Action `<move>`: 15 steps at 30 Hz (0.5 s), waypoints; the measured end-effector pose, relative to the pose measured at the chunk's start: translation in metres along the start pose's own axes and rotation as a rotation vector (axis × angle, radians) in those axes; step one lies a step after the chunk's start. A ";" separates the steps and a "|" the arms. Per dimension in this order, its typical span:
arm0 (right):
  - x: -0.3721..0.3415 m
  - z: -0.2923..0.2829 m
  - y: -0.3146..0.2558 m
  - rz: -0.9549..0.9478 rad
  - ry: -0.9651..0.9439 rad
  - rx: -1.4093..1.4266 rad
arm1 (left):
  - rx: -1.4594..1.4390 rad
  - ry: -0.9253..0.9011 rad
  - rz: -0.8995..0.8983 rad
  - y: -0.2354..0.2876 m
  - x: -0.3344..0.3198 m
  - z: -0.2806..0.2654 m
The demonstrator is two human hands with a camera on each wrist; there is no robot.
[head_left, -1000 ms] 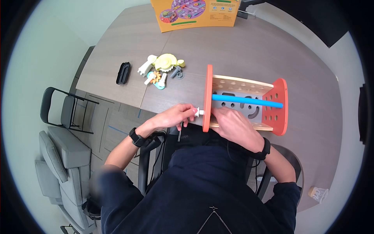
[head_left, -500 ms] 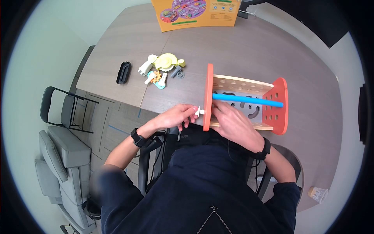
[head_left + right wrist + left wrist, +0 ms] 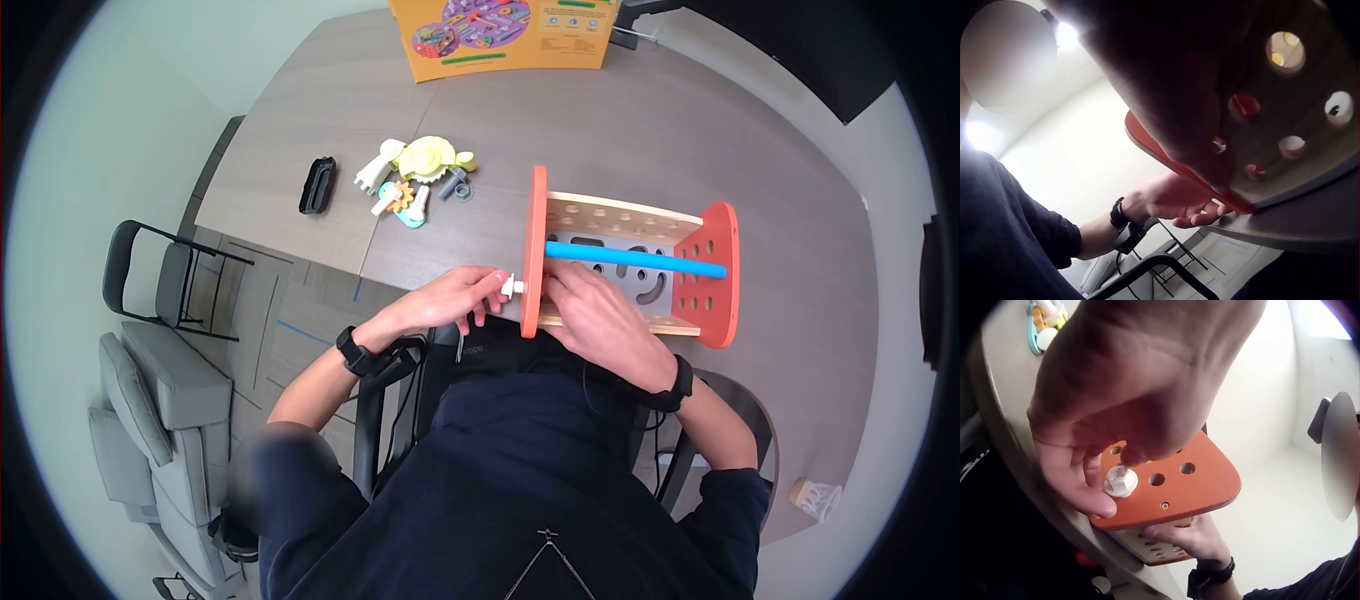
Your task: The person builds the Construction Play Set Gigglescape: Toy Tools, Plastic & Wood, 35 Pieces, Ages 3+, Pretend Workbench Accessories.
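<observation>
A white hex-head bolt stands in a hole of the toy toolbox's orange end panel, its threaded shank partly out on the left side. My left hand pinches the bolt's head between thumb and fingers, the other fingers hanging loosely below. My right hand grips the near wooden board of the toolbox beside that panel. Its fingers reach inside, where the tips are hidden, and its thumb lies along the outside of the board. A blue rod spans the two orange end panels.
Several toy pieces lie left of the toolbox: a yellow-green geared part, an orange gear and a grey bolt. Further left is a black tray. A yellow printed box stands at the back of the table.
The left hand's fingers have shifted slightly around the bolt head, and its lower fingers have loosened a little. The right hand and the toolbox have stayed almost still.
</observation>
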State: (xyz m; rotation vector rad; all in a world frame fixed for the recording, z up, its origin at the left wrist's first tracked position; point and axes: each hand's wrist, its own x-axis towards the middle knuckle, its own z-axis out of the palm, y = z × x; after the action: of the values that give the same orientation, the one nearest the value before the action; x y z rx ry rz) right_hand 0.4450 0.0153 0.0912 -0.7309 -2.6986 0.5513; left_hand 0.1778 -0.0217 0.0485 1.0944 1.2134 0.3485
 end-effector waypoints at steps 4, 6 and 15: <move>0.001 -0.005 -0.004 0.067 -0.057 0.025 | -0.004 -0.017 0.113 -0.009 0.004 0.000; 0.001 -0.007 -0.008 0.105 -0.074 0.032 | 0.027 -0.001 0.199 -0.010 0.000 0.001; 0.002 -0.008 -0.008 0.120 -0.081 0.061 | -0.042 0.017 -0.025 -0.001 0.000 -0.001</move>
State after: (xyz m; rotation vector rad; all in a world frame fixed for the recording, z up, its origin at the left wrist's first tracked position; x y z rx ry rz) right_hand 0.4427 0.0127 0.1016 -0.8766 -2.7111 0.7026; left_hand 0.1763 -0.0222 0.0475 1.0408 1.2289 0.3633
